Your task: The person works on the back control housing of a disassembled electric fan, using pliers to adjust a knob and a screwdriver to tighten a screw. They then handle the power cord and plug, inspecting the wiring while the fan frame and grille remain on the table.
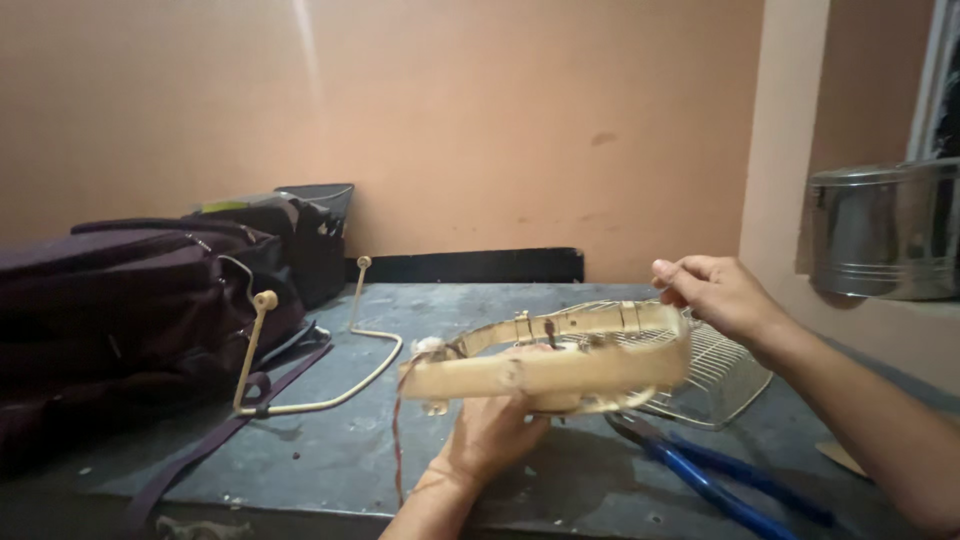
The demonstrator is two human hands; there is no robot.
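My left hand (490, 435) holds up a cream plastic ring frame (545, 375), gripping it from below near its front edge. A thin red wire (397, 440) dangles from the frame's left end. My right hand (715, 295) pinches the frame's far right rim with its fingertips. Just behind and under the frame, a wire mesh fan guard (715, 375) lies on the grey table (330, 450).
Blue-handled pliers (710, 480) lie on the table under my right forearm. A bent cream wire stand (330, 370) sits left of centre. A dark purple backpack (130, 310) fills the left side, its strap trailing forward. A steel container (885, 230) stands on a ledge at right.
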